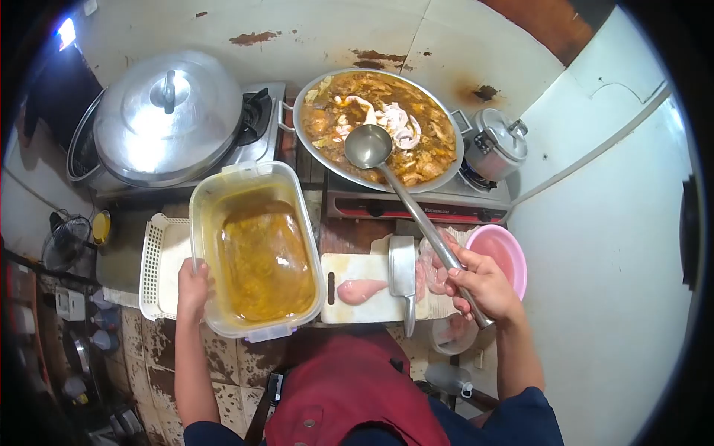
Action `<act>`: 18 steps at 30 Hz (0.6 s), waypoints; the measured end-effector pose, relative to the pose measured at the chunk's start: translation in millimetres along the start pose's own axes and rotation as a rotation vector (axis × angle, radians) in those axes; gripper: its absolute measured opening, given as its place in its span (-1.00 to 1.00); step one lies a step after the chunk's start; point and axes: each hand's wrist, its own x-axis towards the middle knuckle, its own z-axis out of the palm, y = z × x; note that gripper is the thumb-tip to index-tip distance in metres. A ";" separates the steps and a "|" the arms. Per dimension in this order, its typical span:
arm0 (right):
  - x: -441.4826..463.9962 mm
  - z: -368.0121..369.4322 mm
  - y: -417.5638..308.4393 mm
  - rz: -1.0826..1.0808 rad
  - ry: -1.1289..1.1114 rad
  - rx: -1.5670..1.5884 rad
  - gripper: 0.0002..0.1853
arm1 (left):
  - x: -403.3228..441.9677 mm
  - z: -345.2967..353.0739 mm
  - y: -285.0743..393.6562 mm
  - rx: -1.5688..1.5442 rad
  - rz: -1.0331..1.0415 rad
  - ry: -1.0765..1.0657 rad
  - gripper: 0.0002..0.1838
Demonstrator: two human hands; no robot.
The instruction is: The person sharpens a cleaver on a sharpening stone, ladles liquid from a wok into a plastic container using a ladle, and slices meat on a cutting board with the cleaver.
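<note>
While the left hand [195, 290] clasps a translucent rectangular plastic tub [199, 223], the right hand [483, 282] grips a long-handled silvery metal ladle [420, 215].
Left fingers bent against the tub's left wall; right fingers curled closed around the handle's near end. Tub held left of a white cutting board [349, 266], glossy yellow-brown liquid [268, 260] inside. Ladle's smooth, round bowl over a wide, round metal pan [300, 123] of chunky brown stew [428, 149], beside pale, limp strips [401, 126]; contact unclear.
</note>
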 end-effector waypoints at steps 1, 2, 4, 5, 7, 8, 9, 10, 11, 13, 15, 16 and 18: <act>2.3 -1.2 -0.9 0.005 0.002 0.006 -0.52 | -8.4 5.3 3.3 -0.014 0.014 0.024 -0.79; 4.1 -1.9 -1.8 0.012 0.006 0.009 -0.52 | -14.2 10.0 4.5 -0.029 0.029 0.048 -0.82; 5.5 -2.6 -4.6 0.027 0.015 0.015 -0.53 | -19.6 17.2 1.1 -0.041 0.041 0.101 -0.86; 6.2 -3.4 -7.0 0.031 -0.008 0.016 -0.53 | -20.5 18.8 -0.6 -0.047 0.048 0.129 -0.88; 6.6 -6.2 -9.5 0.041 -0.050 0.023 -0.53 | -10.6 18.6 -17.6 -0.048 0.074 0.165 -0.88; 8.3 -8.0 -9.8 0.051 -0.056 0.028 -0.52 | -6.2 20.0 -25.4 -0.050 0.088 0.184 -0.87; 10.3 -9.9 -9.4 0.062 -0.060 0.034 -0.51 | -5.3 22.9 -29.5 -0.101 0.110 0.192 -0.86; 12.0 -11.5 -8.5 0.073 -0.065 0.040 -0.49 | -5.2 25.8 -33.3 -0.152 0.132 0.202 -0.85; 13.5 -12.7 -6.9 0.064 -0.072 0.049 -0.49 | -6.2 27.8 -36.4 -0.203 0.153 0.212 -0.84; 17.1 -14.1 -5.0 0.042 -0.087 0.067 -0.48 | -16.4 34.1 -24.6 -0.220 0.122 0.221 -0.81; 18.0 -13.7 -5.4 0.038 -0.073 0.081 -0.48 | -23.2 41.1 -21.1 -0.242 0.111 0.231 -0.78; 18.3 -13.6 -5.6 0.034 -0.066 0.088 -0.48 | -24.8 43.4 -21.8 -0.255 0.117 0.236 -0.78; 19.7 -14.5 -5.2 0.037 -0.065 0.129 -0.48 | -29.8 49.1 -18.7 -0.288 0.130 0.242 -0.77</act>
